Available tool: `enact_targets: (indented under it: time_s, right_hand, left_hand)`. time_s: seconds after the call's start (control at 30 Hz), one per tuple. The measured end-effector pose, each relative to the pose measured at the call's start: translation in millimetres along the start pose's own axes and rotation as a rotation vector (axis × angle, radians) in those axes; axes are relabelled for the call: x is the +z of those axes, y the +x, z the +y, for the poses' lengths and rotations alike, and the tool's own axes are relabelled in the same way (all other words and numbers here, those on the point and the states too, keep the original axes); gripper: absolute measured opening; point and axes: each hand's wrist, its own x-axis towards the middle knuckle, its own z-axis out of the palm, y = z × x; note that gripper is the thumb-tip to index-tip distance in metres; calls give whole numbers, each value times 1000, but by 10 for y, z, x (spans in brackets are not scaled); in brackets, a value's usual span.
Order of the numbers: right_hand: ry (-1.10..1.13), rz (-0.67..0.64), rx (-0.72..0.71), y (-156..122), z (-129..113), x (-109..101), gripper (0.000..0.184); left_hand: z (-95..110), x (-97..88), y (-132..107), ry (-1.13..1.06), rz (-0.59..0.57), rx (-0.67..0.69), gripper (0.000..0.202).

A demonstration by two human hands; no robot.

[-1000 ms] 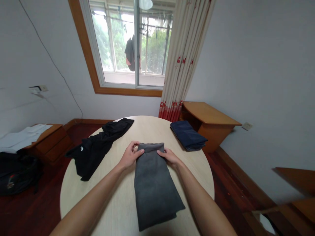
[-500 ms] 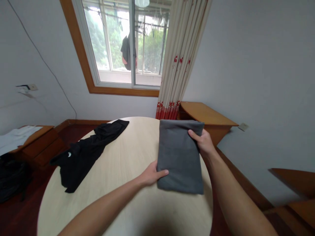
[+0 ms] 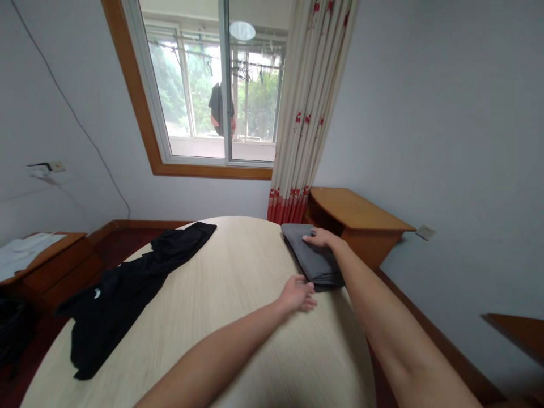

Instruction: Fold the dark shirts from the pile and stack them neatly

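Note:
A dark grey folded garment (image 3: 317,258) lies at the right edge of the round table, its stacked layers showing along the near side. On its upper surface rests my right hand (image 3: 325,238), fingers and thumb apart, pointing left. My left hand (image 3: 300,294) is just off the garment's near-left corner, fingers spread and slightly blurred, with nothing in it. Across the left side of the table stretches a rumpled black garment (image 3: 123,283) with a small white mark, part of it hanging over the edge. Neither hand touches it.
The pale round table (image 3: 238,255) fills the middle. Behind it on the right stand a wooden desk (image 3: 357,209) and a patterned curtain (image 3: 293,141). At left are a low wooden cabinet (image 3: 63,272) with white cloth or paper on top and a dark bag (image 3: 15,328).
The grey folded garment, held up between both hands before, now lies on the table's right edge. My left hand has let go of it. The view has tilted up slightly.

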Motion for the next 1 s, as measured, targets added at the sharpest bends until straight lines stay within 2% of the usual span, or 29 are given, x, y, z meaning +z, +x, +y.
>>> enact_targets:
  time_s: [0.1, 0.2, 0.3, 0.37, 0.4, 0.47, 0.5, 0.6, 0.67, 0.8, 0.9, 1.0]
  right_hand:
    - [-96, -114, 46, -379, -98, 376, 62]
    - [-245, -135, -28, -732, -218, 557, 62]
    - [-300, -213, -57, -1017, -390, 609, 67]
    - [-308, -176, -53, -1205, -576, 618, 67]
    - [-293, -125, -73, -1312, -697, 626, 66]
    - [-217, -63, -161, -1558, -982, 665, 64]
    - [-167, -78, -217, -1692, -1133, 702, 62]
    - [-46, -236, -333, -2068, -1526, 891, 57]
    - [-2, -310, -354, -2232, -1672, 1056, 54]
    - [52, -299, -284, -2317, -1657, 1344, 51]
    - [95, -262, -266, -2286, -1532, 1457, 49]
    - [127, -253, -286, -2261, -1455, 1489, 48]
  left_hand:
    - [-234, -440, -402, 105, -158, 14, 65]
    - [-214, -993, -762, 211, -80, 126, 60]
    - [33, -1582, -1027, 291, 123, 235, 55]
    - [267, -1957, -1192, 428, 311, 296, 51]
    - [389, -2134, -1282, 550, 413, 349, 48]
    - [615, -2461, -1472, 886, 549, 395, 44]
    - [708, -2611, -1566, 1060, 618, 405, 44]
    - [863, -3004, -1795, 1548, 812, 364, 49]
    - [862, -3218, -1886, 1729, 935, 262, 60]
    - [725, -3492, -1950, 1763, 1086, 35, 72]
    - [626, -3531, -1942, 1779, 1116, 42, 63]
    - [578, -3464, -1905, 1776, 1145, 108, 51]
